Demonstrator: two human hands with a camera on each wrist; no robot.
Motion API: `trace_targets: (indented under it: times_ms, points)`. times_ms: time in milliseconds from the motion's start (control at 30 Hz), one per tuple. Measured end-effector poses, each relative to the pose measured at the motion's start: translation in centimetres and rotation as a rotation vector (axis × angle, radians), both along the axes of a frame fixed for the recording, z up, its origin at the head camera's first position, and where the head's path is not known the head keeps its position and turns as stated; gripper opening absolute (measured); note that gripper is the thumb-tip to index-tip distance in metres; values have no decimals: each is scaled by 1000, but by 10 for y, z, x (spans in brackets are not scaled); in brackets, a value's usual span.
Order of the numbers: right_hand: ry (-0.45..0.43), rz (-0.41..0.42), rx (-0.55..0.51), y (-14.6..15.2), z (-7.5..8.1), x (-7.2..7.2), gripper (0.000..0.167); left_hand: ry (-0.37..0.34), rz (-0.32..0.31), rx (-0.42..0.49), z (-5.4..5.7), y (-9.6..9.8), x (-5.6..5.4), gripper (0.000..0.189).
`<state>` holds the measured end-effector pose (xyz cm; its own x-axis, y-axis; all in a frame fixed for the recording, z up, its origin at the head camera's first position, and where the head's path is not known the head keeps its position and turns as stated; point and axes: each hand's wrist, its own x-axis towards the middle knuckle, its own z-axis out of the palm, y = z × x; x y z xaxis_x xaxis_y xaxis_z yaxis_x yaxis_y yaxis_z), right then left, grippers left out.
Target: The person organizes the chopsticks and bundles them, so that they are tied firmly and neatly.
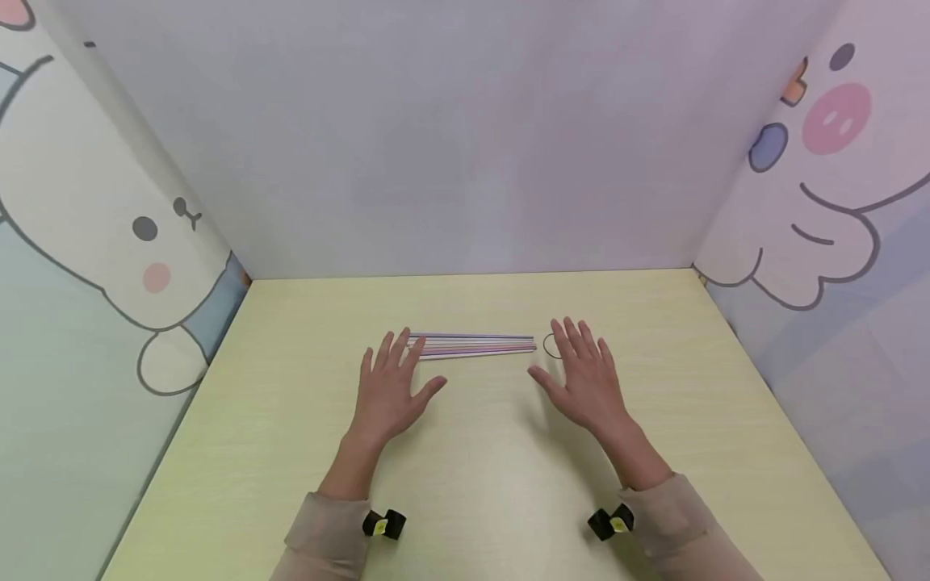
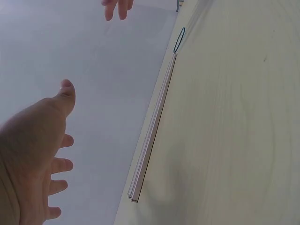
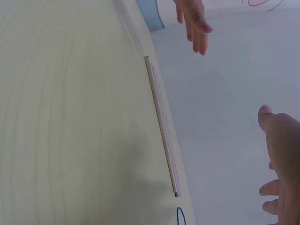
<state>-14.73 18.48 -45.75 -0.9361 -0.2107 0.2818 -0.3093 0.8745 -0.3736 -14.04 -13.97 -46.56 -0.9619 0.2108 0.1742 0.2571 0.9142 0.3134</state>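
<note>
Several long, thin sticks (image 1: 475, 346) lie side by side on the table, pointing left and right, some pale and some purple or dark. Just past their right end is a thin dark loop (image 1: 544, 345), like a rubber band, partly covered by my right hand (image 1: 587, 387) in the head view. That hand hovers over the table, fingers spread and holding nothing. My left hand (image 1: 388, 395) is likewise raised with spread fingers, its fingertips overlapping the sticks' left end in the head view. From the left wrist view, the sticks (image 2: 153, 131) and the blue-green loop (image 2: 175, 46) lie apart from that hand.
The pale yellow wooden table (image 1: 472, 476) runs back to a plain light wall (image 1: 465, 145). Side panels with cartoon animals stand at left (image 1: 80, 161) and right (image 1: 872, 194). Small black devices (image 1: 385, 524) sit at both sleeve cuffs.
</note>
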Motion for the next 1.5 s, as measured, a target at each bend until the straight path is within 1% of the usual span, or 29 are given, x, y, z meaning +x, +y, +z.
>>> trace_targets:
  times_ms: [100,200,433,633,800,1000,1267,1500]
  points:
    - [20,18,-4,-3,0,-4,84,-11,-6,-10,1,1,-3,80]
    - [19,33,8,-8,2,-8,84,-19,-10,-24,1,3,-7,80]
    - [-24,57,59,-21,6,-20,85,-38,-17,-44,0,9,-19,79]
    - [-37,75,76,-33,6,-29,84,-57,-3,-60,-1,13,-28,79]
    - [-52,80,86,-42,3,-37,83,-60,-6,-65,-2,14,-33,79]
    - [-85,76,104,-47,-5,-43,82,-52,-16,-59,-7,13,-38,77]
    - [-112,93,157,-54,-17,-54,82,-98,-20,-83,-14,15,-46,76]
    - [-127,128,170,-60,-22,-61,81,-80,-44,-82,-21,16,-55,73]
